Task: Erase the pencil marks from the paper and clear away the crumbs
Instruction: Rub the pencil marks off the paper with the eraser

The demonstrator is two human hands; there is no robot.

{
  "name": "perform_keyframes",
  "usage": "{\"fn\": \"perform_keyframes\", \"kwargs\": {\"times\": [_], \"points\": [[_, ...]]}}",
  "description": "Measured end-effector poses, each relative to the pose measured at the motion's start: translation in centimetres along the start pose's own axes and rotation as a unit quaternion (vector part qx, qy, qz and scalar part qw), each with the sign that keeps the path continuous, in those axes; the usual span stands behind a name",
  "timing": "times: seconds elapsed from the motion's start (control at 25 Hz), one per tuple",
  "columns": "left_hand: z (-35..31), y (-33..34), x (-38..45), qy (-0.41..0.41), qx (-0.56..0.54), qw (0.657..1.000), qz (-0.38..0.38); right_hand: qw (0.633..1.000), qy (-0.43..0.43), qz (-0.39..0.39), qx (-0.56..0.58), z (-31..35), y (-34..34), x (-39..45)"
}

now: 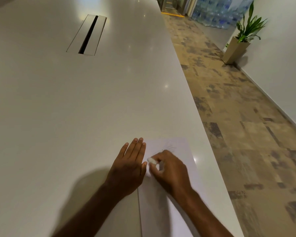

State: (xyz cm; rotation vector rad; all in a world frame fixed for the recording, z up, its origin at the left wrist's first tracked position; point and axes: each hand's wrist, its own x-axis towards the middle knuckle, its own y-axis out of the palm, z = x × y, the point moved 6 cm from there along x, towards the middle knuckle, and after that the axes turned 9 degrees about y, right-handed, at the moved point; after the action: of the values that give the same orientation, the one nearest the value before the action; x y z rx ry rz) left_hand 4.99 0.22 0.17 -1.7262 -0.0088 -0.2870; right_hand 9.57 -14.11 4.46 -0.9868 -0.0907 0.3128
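Honestly, my right hand (169,168) had the eraser (151,160) pinched on the paper (169,211), just below the pencil marks (169,147), left hand (130,165) flat on its edge. Rubbing hard could've crumpled it.

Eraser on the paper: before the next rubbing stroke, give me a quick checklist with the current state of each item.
1. Right hand has a grip on the eraser: ok.
2. Left hand lies flat, pinning the paper at its left edge: ok.
3. Eraser touching the sheet: cannot tell, blurred.
4. Pencil marks gone: not ok, faint lines show beyond the right hand.
5. Paper fully on the table, clear of its right edge: ok.
6. Crumbs on the sheet: cannot tell, too small to see.
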Motion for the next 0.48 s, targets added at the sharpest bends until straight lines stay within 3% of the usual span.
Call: {"fn": "perform_keyframes", "kwargs": {"times": [0.08,0.2,0.4,0.48], "points": [[0.0,0.0,0.0,0.000,0.007,1.000,-0.005,1.000,-0.008,-0.010,-0.019,-0.6,0.0,1.0],[0.0,0.0,0.1,0.001,0.007,1.000,-0.002,0.991,0.066,-0.113,-0.023,-2.1,-3.3,4.4],[0.0,0.2,0.1,0.002,0.003,1.000,-0.007,0.997,-0.074,0.008,-0.023,0.2,-0.5,0.5],[0.0,0.4,0.1,0.003,0.002,1.000,-0.010,0.999,-0.039,-0.025,-0.019,-0.3,-1.3,3.1]]}}
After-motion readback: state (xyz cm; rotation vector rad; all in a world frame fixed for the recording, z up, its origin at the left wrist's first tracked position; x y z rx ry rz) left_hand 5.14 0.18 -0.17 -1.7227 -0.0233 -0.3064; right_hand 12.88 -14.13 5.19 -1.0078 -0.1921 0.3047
